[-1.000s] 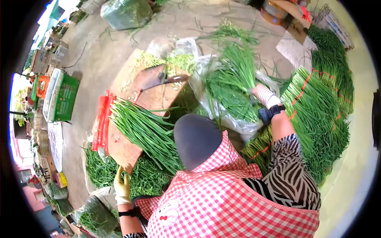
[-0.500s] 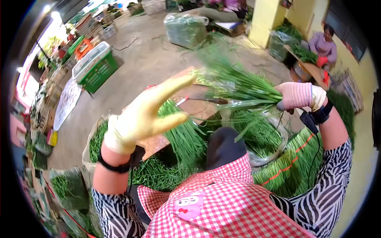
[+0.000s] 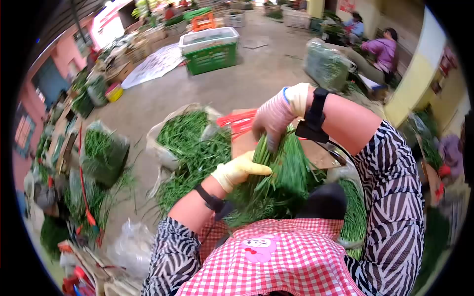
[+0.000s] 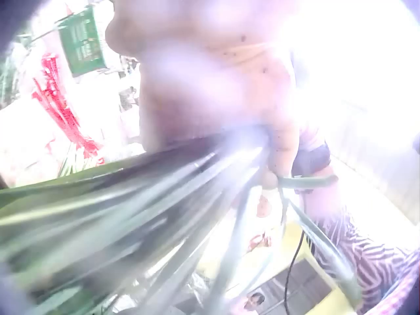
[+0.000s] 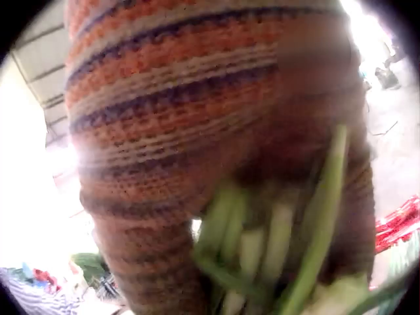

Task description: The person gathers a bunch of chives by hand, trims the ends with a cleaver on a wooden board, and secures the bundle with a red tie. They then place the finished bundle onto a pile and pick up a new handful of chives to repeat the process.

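Observation:
My right hand (image 3: 274, 116), in a striped knit glove, grips a bunch of garlic chives (image 3: 291, 167) by the stalk ends. The leaves fan downward above my lap, blurred by motion. Pale cut stalks (image 5: 275, 236) poke out below the glove in the right wrist view. In a pale yellow glove, my left hand (image 3: 237, 171) holds the bunch's left side, its thumb lying across the front. Long leaves (image 4: 131, 210) spread from under that hand in the left wrist view, which is partly washed out. Most of the left fingers are hidden by the leaves.
Red bands (image 3: 239, 118) lie on a wooden board (image 3: 316, 153) behind my hands. To the left stands a white sack (image 3: 155, 130) of loose green leaves. More chives (image 3: 353, 209) lie by my right knee. A green crate (image 3: 212, 56) stands farther back; people sit at right.
My right hand has brought the chives from the pile at right to above my lap. My left hand left the board's edge, rose open, then came onto the bunch. The view has turned left.

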The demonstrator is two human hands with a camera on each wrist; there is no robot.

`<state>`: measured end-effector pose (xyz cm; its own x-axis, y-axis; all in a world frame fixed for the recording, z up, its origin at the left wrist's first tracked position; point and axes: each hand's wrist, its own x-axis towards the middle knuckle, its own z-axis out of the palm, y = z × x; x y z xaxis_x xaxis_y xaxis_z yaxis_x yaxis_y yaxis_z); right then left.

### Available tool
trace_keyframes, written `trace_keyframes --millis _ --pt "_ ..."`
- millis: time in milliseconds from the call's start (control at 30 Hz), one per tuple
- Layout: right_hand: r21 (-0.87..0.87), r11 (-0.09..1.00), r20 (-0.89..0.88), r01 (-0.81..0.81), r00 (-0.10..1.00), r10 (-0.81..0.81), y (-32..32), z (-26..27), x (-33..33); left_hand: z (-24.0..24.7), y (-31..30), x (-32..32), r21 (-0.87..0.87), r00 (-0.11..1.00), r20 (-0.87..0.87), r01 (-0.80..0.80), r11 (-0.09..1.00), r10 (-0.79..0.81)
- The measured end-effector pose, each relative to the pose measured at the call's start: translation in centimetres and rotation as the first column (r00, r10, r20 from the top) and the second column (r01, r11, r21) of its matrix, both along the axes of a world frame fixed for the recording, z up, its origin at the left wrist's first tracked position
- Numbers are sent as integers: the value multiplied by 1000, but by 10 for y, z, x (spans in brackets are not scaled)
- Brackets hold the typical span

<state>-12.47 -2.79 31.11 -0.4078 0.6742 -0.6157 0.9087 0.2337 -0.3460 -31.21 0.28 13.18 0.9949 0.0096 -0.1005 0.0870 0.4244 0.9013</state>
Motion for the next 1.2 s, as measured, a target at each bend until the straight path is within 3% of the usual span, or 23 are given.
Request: trace_keyframes --millis 67,100,133,167,233,267,300,367,400,467,500,633,700,733,833,867,900,933,1033,1067,1167,1200 --pt "117 993 -352 7 935 34 33 -8 -2 -18 -17 -21 -218 968 30 -235 947 247" --pt "250 968 -400 29 913 76 53 -4 -4 -22 -21 -33 -303 951 -52 -306 902 305" --pt "528 848 -417 -35 859 296 89 -26 13 -35 -17 -40 -331 955 -14 -283 900 295" --pt "432 899 -510 68 841 181 93 -33 7 -48 -15 -45 -361 959 22 -255 897 282" --pt "48 965 -586 257 790 -182 85 -50 -20 -48 -19 -57 -395 939 8 -313 863 344" --pt "-41 955 -564 294 782 -264 78 -61 -33 -70 -12 -62 -420 932 -43 -345 839 361" --pt "76 970 -492 233 855 -167 66 -71 -48 -83 -8 -66 -445 924 -95 -372 815 370" --pt "-82 949 -436 306 845 -310 56 -60 -67 -69 -16 -77 -419 906 -67 -406 812 418" --pt "-199 887 -668 417 605 -434 91 -100 -41 -77 -12 -83 -432 900 -33 -405 806 434" --pt "-314 790 -813 527 282 -510 113 -130 -11 -83 -6 -92 -451 870 -10 -444 774 493" --pt "-331 771 -806 545 261 -531 105 -130 -7 -84 0 -94 -416 856 35 -457 786 516" --pt "-186 840 -665 510 564 -490 45 -150 -50 -73 21 -89 -359 887 86 -397 845 454" --pt "-158 842 -685 516 557 -470 29 -162 -78 -65 21 -84 -278 918 68 -358 891 390" --pt "-156 830 -709 536 524 -472 24 -165 -87 -58 18 -83 -354 914 -8 -383 853 406" --pt "-160 763 -808 626 361 -466 18 -158 -96 -76 14 -82 -341 909 8 -390 855 418" --pt "-158 740 -837 654 308 -451 15 -153 -95 -80 13 -84 -215 924 50 -362 907 380" --pt "-157 712 -865 684 253 -433 14 -149 -92 -92 10 -86 -113 932 -13 -362 925 363" --pt "-201 685 -863 701 204 -462 13 -156 -89 -89 5 -92 -81 931 -11 -365 927 366" --pt "0 673 -865 740 338 -372 15 -170 -80 -88 -2 -96 0 916 -16 -402 916 402" --pt "-62 674 -873 736 287 -394 10 -174 -74 -93 1 -98 -1 918 -22 -396 918 396" --pt "-72 815 -800 576 454 -391 7 -165 -56 -86 -5 -100 -40 889 -77 -456 889 452" --pt "18 816 -752 578 546 -370 7 -165 -53 -85 -3 -104 -25 887 -106 -455 890 450"
